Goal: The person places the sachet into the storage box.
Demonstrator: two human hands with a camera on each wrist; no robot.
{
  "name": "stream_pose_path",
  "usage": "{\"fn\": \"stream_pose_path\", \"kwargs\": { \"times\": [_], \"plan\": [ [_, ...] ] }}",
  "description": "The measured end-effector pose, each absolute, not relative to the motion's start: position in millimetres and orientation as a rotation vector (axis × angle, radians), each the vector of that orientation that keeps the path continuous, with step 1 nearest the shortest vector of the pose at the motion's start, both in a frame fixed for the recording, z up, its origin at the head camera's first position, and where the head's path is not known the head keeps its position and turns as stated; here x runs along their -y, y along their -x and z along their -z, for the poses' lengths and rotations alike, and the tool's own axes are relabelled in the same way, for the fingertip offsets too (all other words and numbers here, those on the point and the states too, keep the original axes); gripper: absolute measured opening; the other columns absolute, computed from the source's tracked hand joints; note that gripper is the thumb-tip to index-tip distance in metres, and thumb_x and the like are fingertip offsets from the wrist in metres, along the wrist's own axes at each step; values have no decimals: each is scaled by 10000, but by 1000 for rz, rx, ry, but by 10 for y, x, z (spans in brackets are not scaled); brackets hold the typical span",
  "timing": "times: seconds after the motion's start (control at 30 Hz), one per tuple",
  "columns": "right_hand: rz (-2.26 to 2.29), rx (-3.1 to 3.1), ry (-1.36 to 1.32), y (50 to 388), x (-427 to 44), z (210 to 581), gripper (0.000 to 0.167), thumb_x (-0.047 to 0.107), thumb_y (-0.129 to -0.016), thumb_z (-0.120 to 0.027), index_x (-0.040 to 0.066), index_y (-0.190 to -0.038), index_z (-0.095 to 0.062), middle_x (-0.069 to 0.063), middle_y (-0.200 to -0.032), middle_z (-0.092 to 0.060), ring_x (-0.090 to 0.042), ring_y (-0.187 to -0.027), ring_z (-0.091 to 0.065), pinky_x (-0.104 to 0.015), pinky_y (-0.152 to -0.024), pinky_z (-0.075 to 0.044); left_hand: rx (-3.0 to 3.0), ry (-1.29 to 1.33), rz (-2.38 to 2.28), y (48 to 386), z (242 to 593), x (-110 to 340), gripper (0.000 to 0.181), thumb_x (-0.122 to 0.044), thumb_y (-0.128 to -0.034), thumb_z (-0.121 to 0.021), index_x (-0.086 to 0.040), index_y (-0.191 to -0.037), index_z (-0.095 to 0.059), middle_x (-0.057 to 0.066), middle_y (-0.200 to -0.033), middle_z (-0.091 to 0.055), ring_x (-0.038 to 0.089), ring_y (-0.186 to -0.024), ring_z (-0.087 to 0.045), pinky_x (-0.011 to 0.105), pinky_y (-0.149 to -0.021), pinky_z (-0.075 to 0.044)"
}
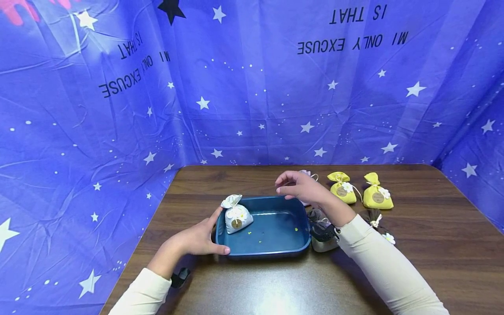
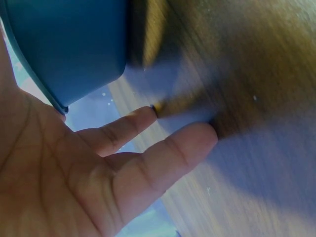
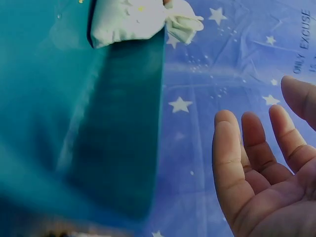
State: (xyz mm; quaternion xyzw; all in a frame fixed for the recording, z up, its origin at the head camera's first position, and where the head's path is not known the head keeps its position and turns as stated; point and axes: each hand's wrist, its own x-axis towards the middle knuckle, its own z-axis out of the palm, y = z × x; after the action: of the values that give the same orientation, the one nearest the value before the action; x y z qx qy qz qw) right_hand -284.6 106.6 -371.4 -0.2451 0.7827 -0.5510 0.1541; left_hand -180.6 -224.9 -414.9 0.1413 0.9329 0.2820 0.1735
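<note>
A dark blue plastic bin (image 1: 271,253) sits on the table. Inside its left end a white drawstring sachet (image 1: 238,218), with a round brown label and flower prints, leans upright. My left hand (image 1: 201,236) rests against the bin's left end, its thumb at the front corner; the left wrist view shows its fingers extended beside the bin wall (image 2: 74,44). Above the bin's back edge, my right hand (image 1: 301,188) hovers with loosely bent fingers and nothing in them. The right wrist view shows that hand apart from the bin and the sachet (image 3: 131,19).
Two yellow sachets (image 1: 342,188) with white flowers stand at the back right. A dark brown sachet (image 1: 374,218) lies partly behind the right sleeve. A grey sachet (image 1: 324,245) and a pale pink one (image 1: 305,173) are partly hidden by the right arm. A starry blue curtain (image 1: 252,87) hangs behind.
</note>
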Motion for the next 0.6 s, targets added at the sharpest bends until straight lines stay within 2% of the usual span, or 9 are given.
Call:
{"fn": "stream_pose_path", "kwargs": {
  "times": [0.2,0.27,0.4,0.6],
  "plan": [
    [1604,-2312,743,2789,-1324,3672,237,93,-913,-695,-40,-1096,-625,-163,-1037,-643,-253,-930,-639,-471,-811,-569,-2658,-394,-782,1804,4157,2246,1235,-479,-765,-835,-64,-1595,-20,307,-1534,-297,413,-1390,-345,541,-1115,-310],
    [1613,-2335,774,2763,-1406,3656,204,84,-907,-699,-23,-1069,-637,-151,-1037,-633,-230,-902,-627,-414,-774,-573,-2659,-388,-776,1802,4152,2246,1237,-484,-765,-834,-73,-1597,-16,310,-1534,-296,418,-1389,-344,544,-1114,-311],
    [1624,-2327,790,2711,-1566,3616,222,62,-918,-683,-69,-1083,-616,-179,-1060,-613,-162,-861,-604,-293,-698,-548,-2655,-386,-779,1797,4145,2248,1239,-487,-766,-832,-83,-1599,-8,310,-1538,-288,423,-1391,-340,548,-1114,-309],
    [1574,-2394,738,2636,-1800,3557,247,90,-936,-670,-66,-1117,-607,-204,-1062,-637,-150,-904,-618,-284,-738,-556,-2651,-372,-769,1797,4139,2241,1238,-497,-767,-828,-91,-1600,-8,308,-1544,-279,430,-1393,-335,555,-1109,-312]
  ]
}}
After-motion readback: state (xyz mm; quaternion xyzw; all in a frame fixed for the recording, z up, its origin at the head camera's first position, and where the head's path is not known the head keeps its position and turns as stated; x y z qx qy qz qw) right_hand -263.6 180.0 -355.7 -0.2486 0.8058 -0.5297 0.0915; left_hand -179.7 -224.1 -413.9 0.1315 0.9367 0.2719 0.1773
